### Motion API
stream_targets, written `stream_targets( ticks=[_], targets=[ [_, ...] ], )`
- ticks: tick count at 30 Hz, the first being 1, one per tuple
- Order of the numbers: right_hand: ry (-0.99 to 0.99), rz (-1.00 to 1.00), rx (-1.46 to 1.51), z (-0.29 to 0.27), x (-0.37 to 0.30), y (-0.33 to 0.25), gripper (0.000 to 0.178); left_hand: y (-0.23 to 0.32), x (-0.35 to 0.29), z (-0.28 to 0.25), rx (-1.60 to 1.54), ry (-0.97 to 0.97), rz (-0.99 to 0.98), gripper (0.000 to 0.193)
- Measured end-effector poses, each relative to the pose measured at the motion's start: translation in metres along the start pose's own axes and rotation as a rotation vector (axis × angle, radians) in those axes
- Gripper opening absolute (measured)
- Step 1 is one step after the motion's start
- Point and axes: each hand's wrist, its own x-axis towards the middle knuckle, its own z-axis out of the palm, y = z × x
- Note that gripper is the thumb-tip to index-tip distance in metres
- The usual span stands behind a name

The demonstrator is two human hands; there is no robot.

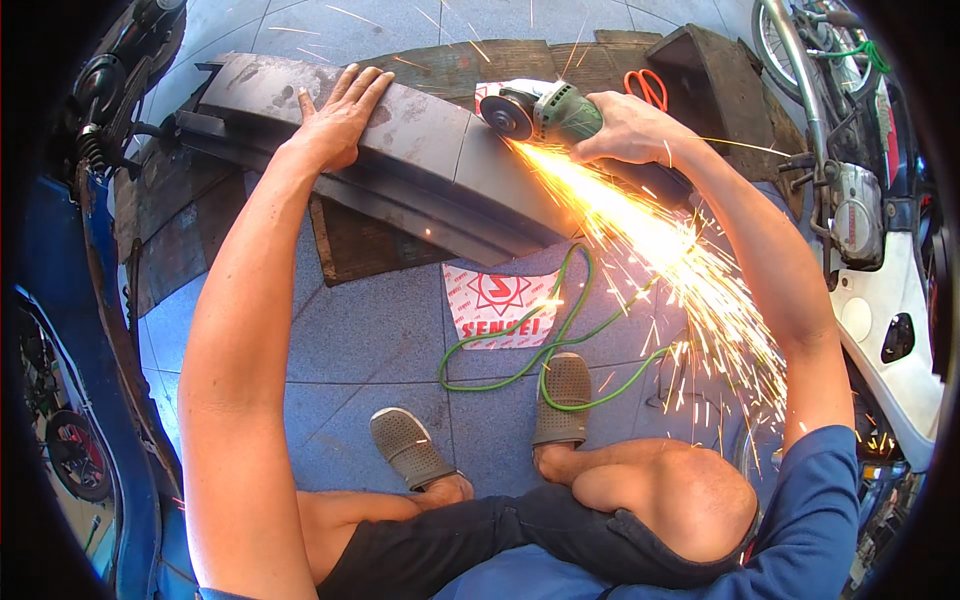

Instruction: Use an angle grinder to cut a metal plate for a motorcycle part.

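Left hand [338, 122] laid palm-down with fingers spread on the upper face of a long grey metal piece [420, 140], gripping nothing; right hand [630, 130] wrapped around the rear body of a green angle grinder [570, 118], some of its fingers hidden from me. Metal piece lies slantwise ahead of me, its far left end higher in view, resting over dark wooden boards [352, 245]. Grinder's disc [508, 117] stands at the piece near its right end, just right of a thin line across the upper face. Bright sparks [640, 230] stream from under the disc down and right, passing inside my right forearm. Nearer me on blue tiles [330, 340]: a red-and-white printed sheet [500, 318], with green cord [490, 387] looped beside and partly across it. My clogs [405, 445] close by. Motorcycle [858, 215] at far right.
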Motion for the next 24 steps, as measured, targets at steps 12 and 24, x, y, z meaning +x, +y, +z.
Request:
stream_targets(
  ticks=[12,24],
  targets=[
    [-0.008,-0.010,-0.018,-0.002,-0.002,0.003,0.075,-0.001,-0.003,-0.003,-0.006,-0.010,0.008,0.115],
    [-0.055,-0.008,0.021,-0.008,-0.008,-0.004,0.074,-0.009,0.001,0.010,0.009,0.011,-0.008,0.123]
  ],
)
